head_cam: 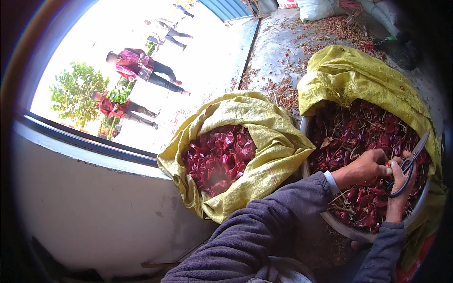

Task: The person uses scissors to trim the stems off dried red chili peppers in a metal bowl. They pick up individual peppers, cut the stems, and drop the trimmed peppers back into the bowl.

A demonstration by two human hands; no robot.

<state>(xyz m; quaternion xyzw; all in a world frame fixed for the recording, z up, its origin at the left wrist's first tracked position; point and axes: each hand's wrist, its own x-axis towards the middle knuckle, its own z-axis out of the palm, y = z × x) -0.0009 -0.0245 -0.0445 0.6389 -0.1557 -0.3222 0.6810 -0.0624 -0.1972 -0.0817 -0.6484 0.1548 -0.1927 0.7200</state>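
Observation:
My right hand (401, 178) holds scissors (417, 150) with dark blue handles, the blades pointing up and to the right. Close against it, my left hand (368, 168) has its thumb and fingers pinched together; a small bit, perhaps of a pepper, shows between the two hands. Both are above a metal basin (348, 231) heaped with dried red peppers (368, 131) and pale stems. A yellow woven sack (371, 74) drapes over the basin's far side. To the left, another yellow sack (272, 141) stands with its mouth rolled back around red pepper pieces (219, 155).
Stems and pepper bits litter the concrete floor (272, 49). White sacks (315, 9) stand at the top. A low wall (106, 198) runs along the left, beside a bright opening. Several people are outside; one person (141, 69) wears a patterned top, another (120, 108) carries greens.

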